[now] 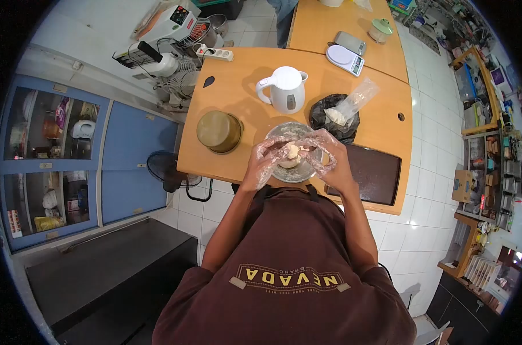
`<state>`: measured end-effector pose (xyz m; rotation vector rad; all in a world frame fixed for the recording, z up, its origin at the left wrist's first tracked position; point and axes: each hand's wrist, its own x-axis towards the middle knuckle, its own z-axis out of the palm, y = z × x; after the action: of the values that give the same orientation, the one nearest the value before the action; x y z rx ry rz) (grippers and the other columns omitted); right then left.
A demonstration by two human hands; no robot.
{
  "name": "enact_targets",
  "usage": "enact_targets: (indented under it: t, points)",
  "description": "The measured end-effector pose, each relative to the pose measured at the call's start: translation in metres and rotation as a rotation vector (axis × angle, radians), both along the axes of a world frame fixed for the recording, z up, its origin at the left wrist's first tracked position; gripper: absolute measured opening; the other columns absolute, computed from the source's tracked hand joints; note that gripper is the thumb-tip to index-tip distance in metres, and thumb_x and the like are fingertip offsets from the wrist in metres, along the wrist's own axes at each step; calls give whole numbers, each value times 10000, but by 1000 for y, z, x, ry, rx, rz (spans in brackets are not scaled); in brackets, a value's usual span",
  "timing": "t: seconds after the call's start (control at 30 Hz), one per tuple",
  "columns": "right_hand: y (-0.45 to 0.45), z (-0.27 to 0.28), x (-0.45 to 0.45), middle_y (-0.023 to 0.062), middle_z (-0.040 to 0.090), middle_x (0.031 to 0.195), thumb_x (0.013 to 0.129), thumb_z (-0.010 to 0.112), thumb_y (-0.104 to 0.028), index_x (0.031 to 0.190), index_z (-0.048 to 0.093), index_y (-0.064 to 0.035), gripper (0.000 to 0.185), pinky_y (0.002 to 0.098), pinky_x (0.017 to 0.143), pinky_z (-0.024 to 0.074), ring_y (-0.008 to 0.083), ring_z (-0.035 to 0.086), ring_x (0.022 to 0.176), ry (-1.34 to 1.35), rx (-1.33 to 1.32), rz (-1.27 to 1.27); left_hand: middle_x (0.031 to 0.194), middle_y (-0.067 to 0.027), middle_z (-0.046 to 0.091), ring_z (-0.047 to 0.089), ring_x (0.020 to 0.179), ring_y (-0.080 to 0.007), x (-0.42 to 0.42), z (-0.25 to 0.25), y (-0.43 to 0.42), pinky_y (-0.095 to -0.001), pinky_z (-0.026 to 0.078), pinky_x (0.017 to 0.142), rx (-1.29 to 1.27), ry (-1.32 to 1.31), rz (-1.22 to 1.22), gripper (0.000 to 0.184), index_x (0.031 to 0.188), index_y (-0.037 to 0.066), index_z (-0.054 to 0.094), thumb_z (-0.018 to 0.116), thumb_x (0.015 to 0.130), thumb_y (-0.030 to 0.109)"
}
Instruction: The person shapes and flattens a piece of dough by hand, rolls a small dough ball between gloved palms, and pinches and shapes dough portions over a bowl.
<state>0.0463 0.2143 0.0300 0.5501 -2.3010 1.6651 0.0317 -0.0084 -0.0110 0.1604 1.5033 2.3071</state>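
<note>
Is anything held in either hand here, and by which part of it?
Yes: a small, pale, dough-like lump, held at its sides between the fingertips of the powdery left hand and right hand, over the round silver metal bowl.

Desk (244,69) is surfaced in smooth wood-look sheet, light sheen. Bowl (284,130) is made of metal, inner wall dulled by pale powder. Dough (294,152) is seen as matt, slightly rough. Left hand (268,164) and right hand (328,149) are coated in patchy, rough pale residue. Kettle (287,95) is moulded in glossy white plastic; scale (342,56) likewise in smooth plastic. Black bag (319,118) is formed of creased, shiny plastic film; clear bag (361,98) is wrinkled, glossy. Garment (272,241) is made of matt brown cloth. Floor (428,149) is laid in glossy white tile.
</note>
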Motion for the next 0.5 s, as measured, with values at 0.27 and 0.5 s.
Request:
enact_targets:
  t: [0.27, 0.5]
  points:
    - [8, -3, 1, 177, 688, 1170, 824, 819, -78, 1096, 725, 9, 301, 423, 936, 535, 369, 681, 1063, 54, 62, 53, 1263, -140, 686, 664, 1148, -200, 2, 11, -1, -350, 559, 992, 23, -19, -43, 356, 1287, -54, 631, 706, 972, 95]
    - [-1, 14, 4, 169, 684, 1169, 825, 809, -64, 1094, 734, -3, 286, 427, 937, 531, 379, 676, 1067, 31, 17, 22, 1271, -137, 688, 661, 1150, -195, 3, 4, -2, -355, 547, 1001, 57, -51, -39, 355, 1285, -48, 639, 713, 965, 88]
